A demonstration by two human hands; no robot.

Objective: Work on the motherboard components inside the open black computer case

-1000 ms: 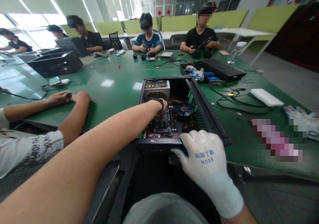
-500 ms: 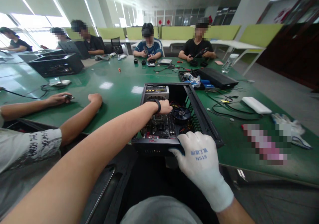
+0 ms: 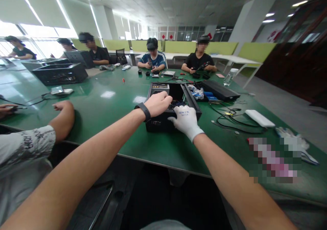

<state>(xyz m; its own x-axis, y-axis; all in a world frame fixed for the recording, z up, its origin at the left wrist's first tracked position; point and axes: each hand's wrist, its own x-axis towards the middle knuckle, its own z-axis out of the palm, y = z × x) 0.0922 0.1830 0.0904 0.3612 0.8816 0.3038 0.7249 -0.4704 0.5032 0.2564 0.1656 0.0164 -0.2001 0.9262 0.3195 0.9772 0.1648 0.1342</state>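
A black computer case lies on the green table in front of me with its top side uncovered. Over its near rim my right hand, in a white glove with blue print, is closed, thumb on the outer face and fingers going inside. My bare left hand, with a black band at the wrist, is closed above the opening; what its fingers hold is hidden. The silver power supply shows in the far left corner, dark cables between my hands. My left hand hides most of the board area.
Right of the case are black cables, a white box, white gloves and a blurred pink item. A black tray stands behind. A co-worker's arm rests at left; several people sit around the table.
The computer case has moved away from me, fully onto the table, and its near side has come up into view. Both my hands have gone forward with it. The neighbour's arms have shifted left in view.
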